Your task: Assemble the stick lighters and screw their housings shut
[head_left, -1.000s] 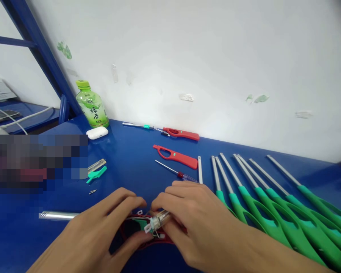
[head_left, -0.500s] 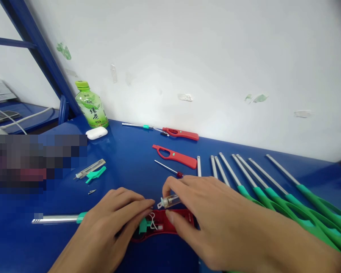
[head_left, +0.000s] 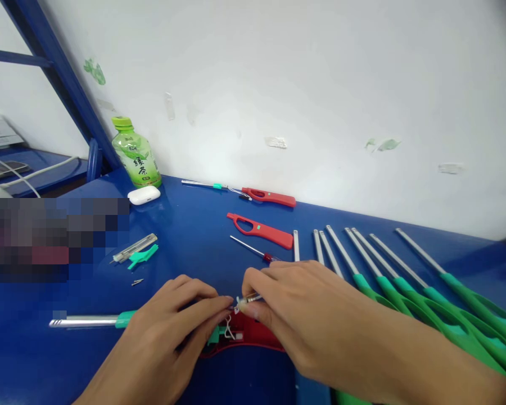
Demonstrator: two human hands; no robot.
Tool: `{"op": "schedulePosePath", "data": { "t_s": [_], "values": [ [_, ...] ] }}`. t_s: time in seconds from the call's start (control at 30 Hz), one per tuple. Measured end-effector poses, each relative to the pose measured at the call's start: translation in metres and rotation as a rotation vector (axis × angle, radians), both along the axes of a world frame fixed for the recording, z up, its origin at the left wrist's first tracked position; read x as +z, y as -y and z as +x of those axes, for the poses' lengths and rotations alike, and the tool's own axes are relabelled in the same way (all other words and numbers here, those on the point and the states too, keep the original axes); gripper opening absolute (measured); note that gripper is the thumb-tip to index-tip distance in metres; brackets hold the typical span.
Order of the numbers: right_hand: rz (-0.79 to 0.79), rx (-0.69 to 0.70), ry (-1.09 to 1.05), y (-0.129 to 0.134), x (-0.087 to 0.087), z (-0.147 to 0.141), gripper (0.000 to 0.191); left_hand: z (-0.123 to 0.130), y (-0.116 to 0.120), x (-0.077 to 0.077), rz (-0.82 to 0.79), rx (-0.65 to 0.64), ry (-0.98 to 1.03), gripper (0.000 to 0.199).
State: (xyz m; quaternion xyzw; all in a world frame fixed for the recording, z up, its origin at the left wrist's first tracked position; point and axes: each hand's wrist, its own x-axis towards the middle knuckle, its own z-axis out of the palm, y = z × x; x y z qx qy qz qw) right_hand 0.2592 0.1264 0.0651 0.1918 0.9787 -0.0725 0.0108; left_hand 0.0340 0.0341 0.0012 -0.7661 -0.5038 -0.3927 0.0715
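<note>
My right hand (head_left: 295,312) pinches a small clear tank with a white valve end (head_left: 242,304) above a red lighter shell (head_left: 257,333). The shell lies open on the blue table, with white wires (head_left: 229,326) and a teal part (head_left: 215,336) inside it. My left hand (head_left: 175,329) lies over the shell's left end, fingers bent and pressed together, their tips by the tank's valve; what they grip is largely hidden. A silver tube (head_left: 88,321) with a teal collar sticks out left of my left hand.
Behind my hands lie a red shell half (head_left: 272,233), another red lighter (head_left: 274,197) and a screwdriver (head_left: 248,246). Green-handled lighters (head_left: 388,287) are lined up at right. At left are a clear tank (head_left: 135,248), a teal piece (head_left: 143,256), a white case (head_left: 144,195) and a bottle (head_left: 137,157).
My right thumb has closed up onto the tank, which has tilted and come nearer my left fingertips. The red shell is more covered by my right hand.
</note>
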Motion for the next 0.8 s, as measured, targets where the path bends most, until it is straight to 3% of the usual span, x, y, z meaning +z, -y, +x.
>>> {"op": "schedulePosePath", "data": {
  "t_s": [0.53, 0.8],
  "values": [
    [0.223, 0.108, -0.076, 0.002, -0.016, 0.006, 0.017, -0.001, 0.006, -0.002, -0.052, -0.041, 0.027, 0.029],
    [0.232, 0.089, -0.135, 0.003, -0.019, 0.009, 0.026, 0.004, 0.007, -0.003, -0.07, -0.034, 0.017, 0.03]
  ]
}}
